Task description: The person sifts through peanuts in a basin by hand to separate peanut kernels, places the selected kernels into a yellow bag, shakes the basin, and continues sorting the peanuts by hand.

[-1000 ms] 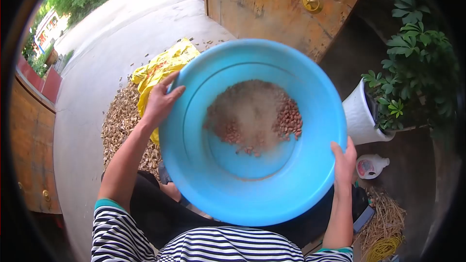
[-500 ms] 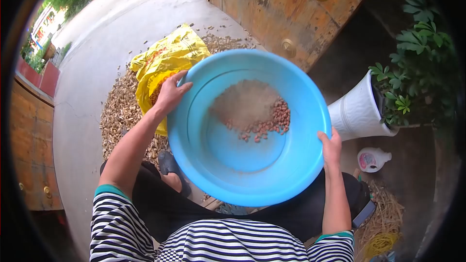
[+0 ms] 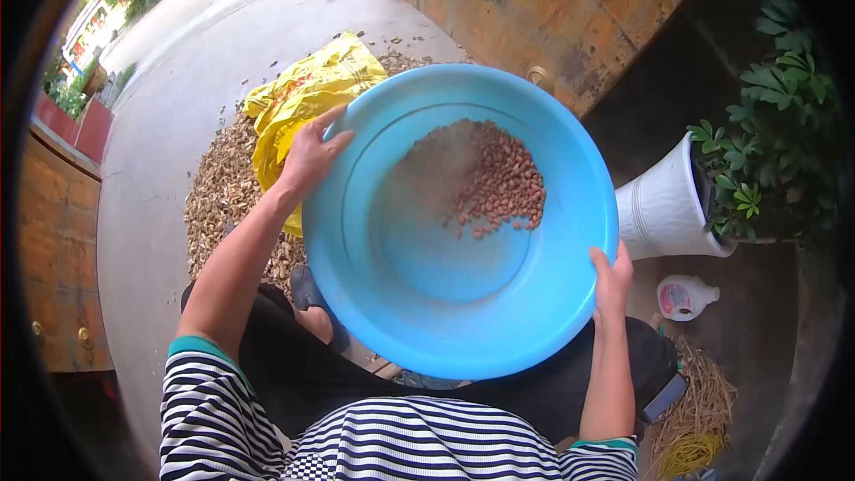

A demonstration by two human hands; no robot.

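Blue basin point(image 3: 445, 272) held up in front of the body, above the lap; whether its underside touches the legs, cannot tell. Left hand point(image 3: 313, 153) clamped on the basin's left edge toward the far side, thumb over the rim. Right hand point(image 3: 613, 283) clamped on the right edge, lower toward the near side, thumb up at the rim, fingers partly hidden. Hands well apart, basin between them.

Reddish-brown kernels point(image 3: 503, 178) gathered inside toward the basin's far edge, thickest on the right; left part of the load is a hazy, blurred brown patch point(image 3: 432, 160), contents not readable. Near half of the basin's bottom shows bare blue.

Concrete floor point(image 3: 142, 249) below. Off the basin's left edge: crumpled yellow sack point(image 3: 312, 93), partly behind the left hand, and a broad spread of pale shells point(image 3: 218, 205). Off the right edge: white pot point(image 3: 668, 205) with a leafy plant point(image 3: 784, 98), then a white jug point(image 3: 684, 297), then dry stalks point(image 3: 704, 383) with yellow cord point(image 3: 693, 454). Beyond the far edge, a worn wooden door point(image 3: 525, 9).
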